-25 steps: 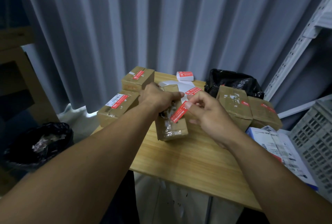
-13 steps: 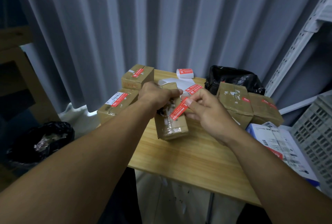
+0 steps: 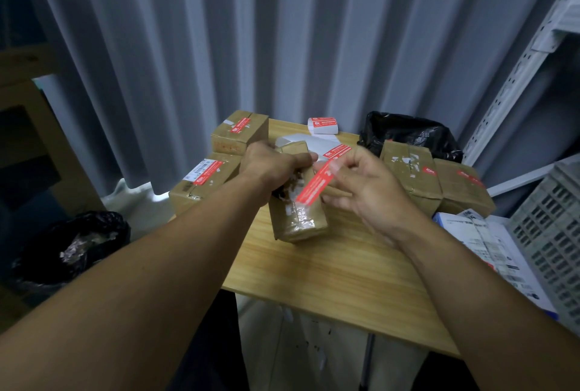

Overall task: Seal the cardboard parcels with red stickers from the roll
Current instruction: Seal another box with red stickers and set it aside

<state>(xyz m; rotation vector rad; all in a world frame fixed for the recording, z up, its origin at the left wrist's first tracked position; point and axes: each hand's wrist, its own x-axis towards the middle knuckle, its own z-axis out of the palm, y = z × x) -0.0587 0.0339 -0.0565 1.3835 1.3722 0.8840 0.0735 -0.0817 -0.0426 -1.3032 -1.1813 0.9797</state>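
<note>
Right hand (image 3: 370, 193): thumb and forefinger pinch the upper end of a red sticker (image 3: 314, 186); the remaining fingers are loosely curled beneath, pointing left. The sticker slants down and to the left at frame centre, its free end over the top face of the parcel (image 3: 298, 221); blur hides whether it touches the cardboard. Left hand (image 3: 270, 167): fingers curled round the parcel's far end, thumb laid along its upper edge.

Compared with half a second earlier, both holds are unchanged. The pinched end of the sticker sits slightly higher, and the right hand's lower fingers have opened out a little toward the parcel. The parcel has not shifted on the table (image 3: 329, 271).

Surroundings: behind the hands a white backing strip (image 3: 314, 144) carrying more stickers leads to the roll (image 3: 323, 125) at the table's far edge. Two sealed parcels (image 3: 240, 133) lie left of centre, one behind the other; two more stand right of centre, in front of a black bag (image 3: 408, 133). Printed papers (image 3: 489, 240) and a grey crate (image 3: 552, 233) occupy the right edge; a black-lined bin (image 3: 69, 246) sits lower left. A grey curtain (image 3: 282, 29) fills the upper frame.

Occlusion: the left hand hides the parcel's far end; the right hand covers its right edge and part of the strip.
</note>
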